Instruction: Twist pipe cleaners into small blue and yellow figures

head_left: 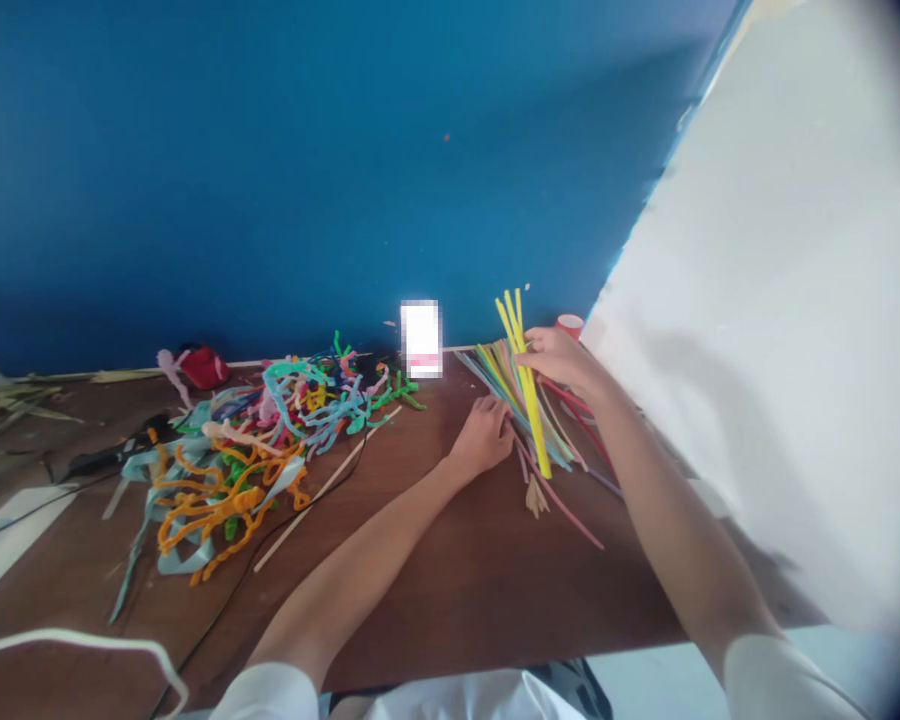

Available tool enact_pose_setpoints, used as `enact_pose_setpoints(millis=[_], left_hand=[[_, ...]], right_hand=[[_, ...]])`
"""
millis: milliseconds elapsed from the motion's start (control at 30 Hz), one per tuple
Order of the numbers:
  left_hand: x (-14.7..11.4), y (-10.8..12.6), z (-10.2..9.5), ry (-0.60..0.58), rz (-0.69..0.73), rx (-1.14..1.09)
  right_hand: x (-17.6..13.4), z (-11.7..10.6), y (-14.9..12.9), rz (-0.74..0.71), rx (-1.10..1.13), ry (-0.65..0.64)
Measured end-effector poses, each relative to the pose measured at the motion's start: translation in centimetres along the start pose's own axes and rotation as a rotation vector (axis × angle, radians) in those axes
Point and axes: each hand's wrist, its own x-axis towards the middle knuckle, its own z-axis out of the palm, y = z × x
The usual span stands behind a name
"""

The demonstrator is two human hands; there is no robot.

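Note:
Several yellow pipe cleaners (538, 425) stand out above a loose bundle of straight, multicoloured pipe cleaners (487, 362) on the brown table. My right hand (560, 358) pinches the yellow ones near their upper half, tilted toward the wall. On the bundle's left side, my left hand (485, 437) lies low with curled fingers around some strands; its fingertips are partly hidden. A pink pipe cleaner (577, 527) sticks out toward me, close to a small tan bow-like piece (537, 497).
A tangled heap of bent pipe cleaners (270, 430) covers the left of the table (420, 580). A thin wooden stick (322, 495) and a black cable run beside it. A bright, blurred-out rectangle (421, 335) stands by the blue wall, and a red tape roll (570, 325) sits in the right corner.

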Motion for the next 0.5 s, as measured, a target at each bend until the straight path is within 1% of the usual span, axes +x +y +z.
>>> enact_pose_setpoints(millis=[100,167,233,333,433,467,500], left_hand=[[0.1,-0.3,-0.3,-0.079,0.087,-0.114],[0.3,-0.4,-0.4,-0.084,0.078,-0.161],[0.4,-0.6,-0.5,-0.048,0.028,-0.185],[0.5,-0.7,-0.5,0.043,-0.093,-0.191],[0.5,-0.7,-0.7,0.132,-0.233,-0.098],[0.4,-0.6,-0.7,0.131,-0.265,-0.045],[0.4,-0.4,-0.7,0.104,-0.281,0.011]], right_hand=[[0.6,0.4,1.2,0.005,-0.264,-0.009],[0.7,0.4,1.5,0.003,-0.412,0.012],[0.6,0.5,1.5,-0.005,-0.526,0.025],[0.3,0.8,1.3,-0.032,-0.625,0.030],[0.1,1.4,1.4,-0.054,-0.665,0.030],[0.1,1.6,1.4,-0.053,-0.668,0.026],[0.1,1.7,1.5,-0.048,-0.668,0.020]])
